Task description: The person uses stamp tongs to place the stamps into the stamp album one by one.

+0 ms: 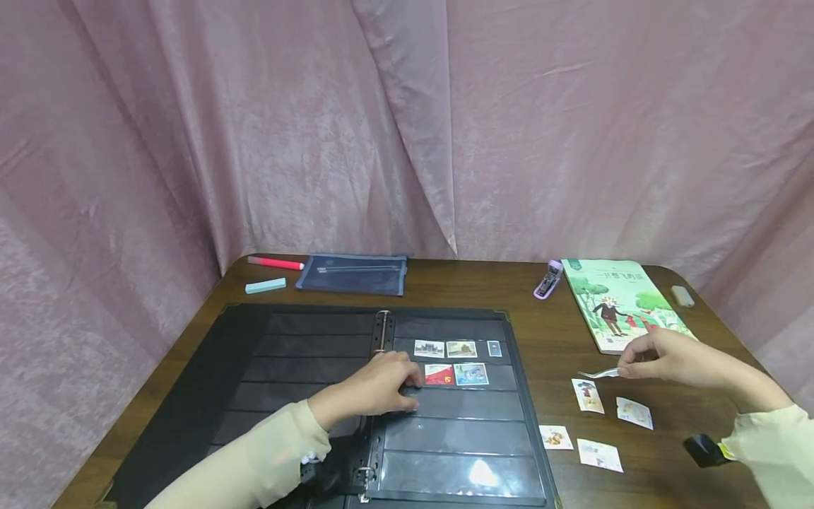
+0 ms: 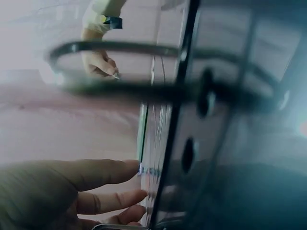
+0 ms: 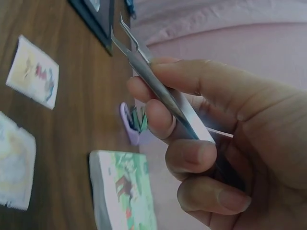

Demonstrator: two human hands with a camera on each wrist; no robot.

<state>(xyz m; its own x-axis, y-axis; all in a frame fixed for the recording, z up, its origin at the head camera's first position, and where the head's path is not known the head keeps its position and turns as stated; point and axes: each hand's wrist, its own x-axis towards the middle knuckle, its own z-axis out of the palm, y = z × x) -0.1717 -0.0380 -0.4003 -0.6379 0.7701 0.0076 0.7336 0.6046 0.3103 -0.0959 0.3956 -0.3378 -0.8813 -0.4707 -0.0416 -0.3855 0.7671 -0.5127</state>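
In my right hand (image 1: 680, 362) I hold a pair of metal tweezers (image 3: 165, 98) with bent tips. Its tips stand apart with nothing between them, near a stamp (image 1: 587, 396) on the table. Another stamp (image 1: 634, 413) lies beside it, and a stamp (image 1: 556, 437) and a pale stamp (image 1: 600, 456) lie closer to me. My left hand (image 1: 372, 385) rests over the inner edge of the open stamp album (image 1: 458, 435), fingers extended by a red stamp (image 1: 440, 375). Right of that sits a blue stamp (image 1: 470, 374); a row of small stamps (image 1: 461, 349) fills the strip above.
A green picture book (image 1: 626, 304), a purple sharpener-like object (image 1: 548, 280) and a white eraser (image 1: 682, 296) lie at the back right. At the back left are a blue mesh pouch (image 1: 352, 276), a red pen (image 1: 275, 263) and a light-blue stick (image 1: 265, 285). Metal rings (image 1: 383, 318) rise from the album's spine.
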